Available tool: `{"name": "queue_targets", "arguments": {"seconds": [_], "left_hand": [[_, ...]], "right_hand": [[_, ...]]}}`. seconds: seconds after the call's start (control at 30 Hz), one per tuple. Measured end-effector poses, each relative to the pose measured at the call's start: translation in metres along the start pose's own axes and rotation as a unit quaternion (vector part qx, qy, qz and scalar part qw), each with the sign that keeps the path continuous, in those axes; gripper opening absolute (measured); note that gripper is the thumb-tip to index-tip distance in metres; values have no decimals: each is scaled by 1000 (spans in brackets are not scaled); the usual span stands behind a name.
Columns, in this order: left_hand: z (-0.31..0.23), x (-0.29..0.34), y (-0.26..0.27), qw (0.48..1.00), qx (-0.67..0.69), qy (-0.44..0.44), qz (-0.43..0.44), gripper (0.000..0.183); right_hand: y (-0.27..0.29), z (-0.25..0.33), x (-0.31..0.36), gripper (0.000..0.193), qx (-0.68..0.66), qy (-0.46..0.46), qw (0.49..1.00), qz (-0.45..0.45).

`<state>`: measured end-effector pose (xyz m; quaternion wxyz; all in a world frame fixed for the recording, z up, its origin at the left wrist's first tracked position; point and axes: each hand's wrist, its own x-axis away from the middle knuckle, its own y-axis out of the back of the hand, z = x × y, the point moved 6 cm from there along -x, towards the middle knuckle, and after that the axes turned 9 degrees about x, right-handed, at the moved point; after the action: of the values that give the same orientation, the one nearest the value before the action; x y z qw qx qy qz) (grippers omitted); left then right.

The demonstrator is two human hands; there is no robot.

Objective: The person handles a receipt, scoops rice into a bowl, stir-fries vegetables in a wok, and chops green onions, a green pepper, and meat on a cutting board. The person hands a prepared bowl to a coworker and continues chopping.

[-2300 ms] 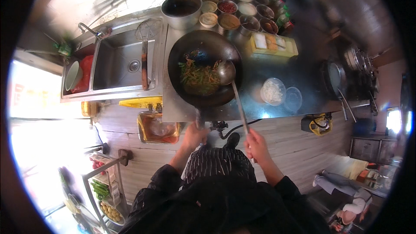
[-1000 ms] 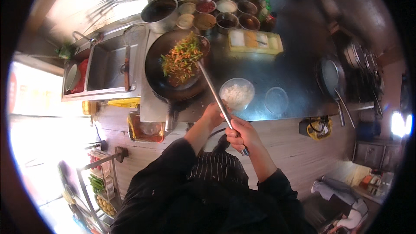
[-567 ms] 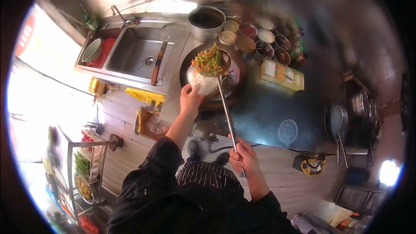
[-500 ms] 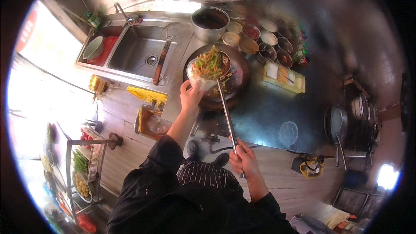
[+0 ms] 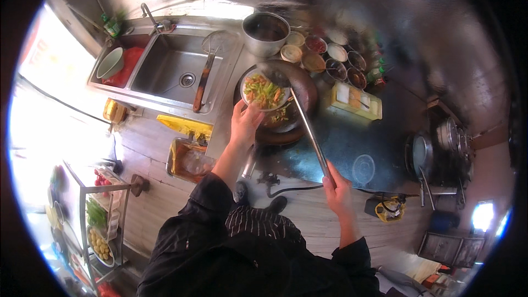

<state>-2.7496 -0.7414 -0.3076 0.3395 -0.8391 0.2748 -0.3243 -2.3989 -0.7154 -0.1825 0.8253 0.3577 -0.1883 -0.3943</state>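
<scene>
Clear bowl (image 5: 270, 110), now topped with green-and-orange stir-fry (image 5: 263, 89), sits over the left part of the wok (image 5: 303, 91), well inside its rim. Main change: half a second ago that food was heaped in the ladle (image 5: 310, 131) above the bowl; now it lies in the bowl, and the white rice that showed there is covered. So most of the load looks transferred, though a few food bits (image 5: 281, 114) remain on the wok's surface just below the bowl (small, but visible).

Left hand (image 5: 246, 125) has the bowl pinched at its near edge, fingers against the side; whether the bowl also touches the wok, I can't tell. Right hand (image 5: 339, 191) is closed around the ladle's handle, lower end, and has swung out to the right since the last view. Ladle head is at the bowl's far side, dark and blurred, so any leftovers in it can't be read.

Further out: round clear lid (image 5: 363, 170) flat on the counter (image 5: 330, 148), right of the wok, same spot, off the bowl. Behind the wok: metal pot (image 5: 264, 49), seasoning bowls (image 5: 315, 71), yellow box (image 5: 352, 111). Left: sink (image 5: 159, 80), wooden-handled strainer (image 5: 204, 83) across its edge.
</scene>
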Motion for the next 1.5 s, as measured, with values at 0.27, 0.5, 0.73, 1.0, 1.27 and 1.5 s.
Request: {"name": "queue_targets", "arguments": {"seconds": [0.27,0.5,0.73,1.0,1.27,1.5], "left_hand": [[-1,6,-14,999,-51,4,-13,54],[33,9,-17,997,-65,38,35,57],[184,64,11,973,-95,206,33,43],[315,87,-10,921,-316,213,83,51],[84,112,49,764,-620,-182,3,40],[71,87,169,878,-467,104,-15,40]], "right_hand": [[2,-6,17,52,1,8,999,-35],[5,-26,43,51,-142,-62,987,-35],[16,-47,96,55,-396,-248,884,26],[0,-66,87,50,-270,-266,925,34],[-96,-87,-14,51,-99,-240,966,-23],[-156,-47,-79,56,-15,-60,997,-37]]}}
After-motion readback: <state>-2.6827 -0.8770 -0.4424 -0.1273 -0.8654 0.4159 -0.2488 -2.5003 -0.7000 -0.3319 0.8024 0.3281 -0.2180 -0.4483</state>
